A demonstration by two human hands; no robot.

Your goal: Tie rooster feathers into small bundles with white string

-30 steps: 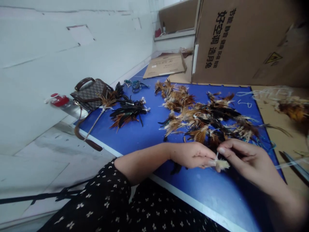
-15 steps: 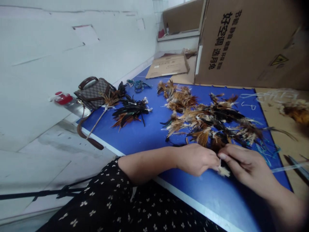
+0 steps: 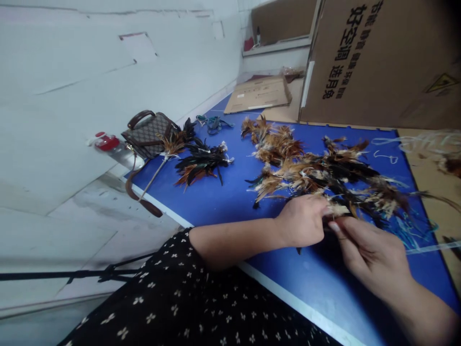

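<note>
My left hand [image 3: 302, 220] is closed around a small feather bundle, whose pale quill ends [image 3: 338, 209] poke out past the fingers. Its feathers are mostly hidden in and under that hand. Just to the right, my right hand [image 3: 376, 250] is pinched, thumb against forefinger, on what looks like a thin thread [image 3: 333, 219] running up to the bundle. Beyond both hands lies a spread of brown and black feather bunches [image 3: 306, 175], several with white ties.
Across the blue table [image 3: 216, 211], a black feather bunch [image 3: 203, 163], a feather duster with a stick handle [image 3: 154, 178], a patterned handbag [image 3: 147, 137] and a bottle [image 3: 115, 149] sit leftward. A large cardboard box [image 3: 378, 67] stands behind. Blue strings [image 3: 406, 233] lie rightward.
My left hand has turned, so the pale quill ends have swung from pointing down toward me to pointing right and higher. The right hand stays pinched close by. The view has shifted slightly.
</note>
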